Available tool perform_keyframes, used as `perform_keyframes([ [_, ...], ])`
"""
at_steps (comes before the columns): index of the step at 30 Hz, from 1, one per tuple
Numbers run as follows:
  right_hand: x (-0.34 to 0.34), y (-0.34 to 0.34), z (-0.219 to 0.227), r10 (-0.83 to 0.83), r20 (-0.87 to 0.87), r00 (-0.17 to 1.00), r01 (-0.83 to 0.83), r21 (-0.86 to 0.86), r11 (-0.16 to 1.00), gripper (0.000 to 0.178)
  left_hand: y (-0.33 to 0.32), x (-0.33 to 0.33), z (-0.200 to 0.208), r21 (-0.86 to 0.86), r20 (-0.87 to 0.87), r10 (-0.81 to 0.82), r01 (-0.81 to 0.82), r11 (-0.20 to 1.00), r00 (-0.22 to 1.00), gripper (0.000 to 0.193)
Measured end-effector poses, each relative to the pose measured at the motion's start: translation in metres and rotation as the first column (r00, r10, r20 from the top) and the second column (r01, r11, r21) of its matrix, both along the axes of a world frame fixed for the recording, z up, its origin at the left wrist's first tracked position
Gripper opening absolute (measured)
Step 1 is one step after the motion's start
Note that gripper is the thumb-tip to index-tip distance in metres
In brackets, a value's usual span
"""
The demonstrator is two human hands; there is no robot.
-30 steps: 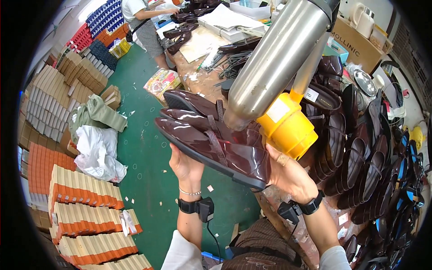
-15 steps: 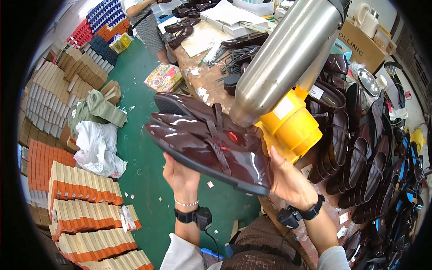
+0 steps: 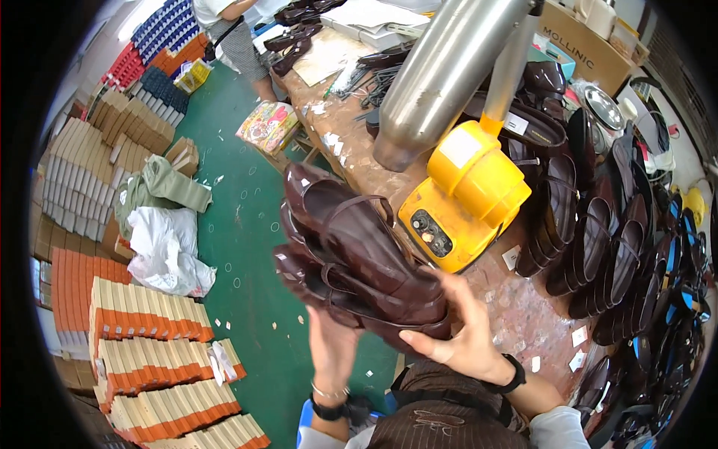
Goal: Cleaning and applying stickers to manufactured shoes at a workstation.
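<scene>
Several glossy dark brown strap shoes (image 3: pixel 366 251), nested together, are held out in front of me over the green floor. Their toes point away to the upper left. My right hand (image 3: pixel 465 329) grips the heel end, with the thumb on the near side and the fingers over the far side. Beneath the shoes, my left hand (image 3: pixel 334 350) supports the lower edge; its fingertips are partly hidden behind them. Just beyond stands a yellow hot-air blower (image 3: pixel 479 176) with a control panel and a wide steel nozzle (image 3: pixel 441 82), apart from the shoes.
Rows of dark strap shoes (image 3: pixel 557 217) crowd the worktable's (image 3: pixel 512 325) right side. Stacked shoeboxes (image 3: pixel 161 352) and a white plastic bag (image 3: pixel 168 251) stand on the left. A patterned stool (image 3: pixel 267 127) sits by the table edge. Another person (image 3: pixel 235 41) stands at the far end.
The shoes have come down toward me, away from the blower nozzle, and turned so their toes point farther up. Both hands have moved lower with them.
</scene>
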State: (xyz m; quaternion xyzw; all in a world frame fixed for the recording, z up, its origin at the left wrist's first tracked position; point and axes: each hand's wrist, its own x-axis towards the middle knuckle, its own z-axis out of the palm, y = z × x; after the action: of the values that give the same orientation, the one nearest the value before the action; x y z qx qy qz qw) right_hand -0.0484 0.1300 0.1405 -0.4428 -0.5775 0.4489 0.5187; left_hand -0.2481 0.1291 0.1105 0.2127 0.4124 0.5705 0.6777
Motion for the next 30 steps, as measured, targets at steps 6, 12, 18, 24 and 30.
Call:
perform_keyframes([
  [6, -0.006, -0.022, -0.002, -0.214, 0.565, 0.797, 0.035, 0.311, 0.950, 0.065, -0.007, 0.045, 0.017, -0.100, 0.146, -0.078, 0.093, 0.991, 0.986, 0.079],
  [12, 0.019, -0.046, 0.020, -0.096, 0.596, 0.797, -0.135, 0.332, 0.934, 0.053, 0.011, 0.048, -0.007, 0.014, 0.301, -0.050, 0.048, 0.999, 0.952, 0.045],
  [18, 0.079, -0.080, 0.016, -0.303, 0.352, 0.886, 0.306, 0.049, 0.951, 0.021, 0.031, 0.053, -0.004, -0.020, 0.446, -0.054, 0.070, 0.997, 0.893, 0.048],
  [24, 0.117, -0.118, -0.013, -0.558, 0.241, 0.794, 0.604, -0.202, 0.771, 0.020, 0.056, 0.072, -0.006, 0.014, 0.431, -0.062, 0.062, 0.998, 0.900, 0.048],
  [30, 0.124, -0.122, -0.020, -0.597, 0.188, 0.780, 0.626, -0.244, 0.741, 0.019, 0.065, 0.077, -0.007, 0.057, 0.512, -0.035, 0.007, 0.998, 0.858, 0.052],
])
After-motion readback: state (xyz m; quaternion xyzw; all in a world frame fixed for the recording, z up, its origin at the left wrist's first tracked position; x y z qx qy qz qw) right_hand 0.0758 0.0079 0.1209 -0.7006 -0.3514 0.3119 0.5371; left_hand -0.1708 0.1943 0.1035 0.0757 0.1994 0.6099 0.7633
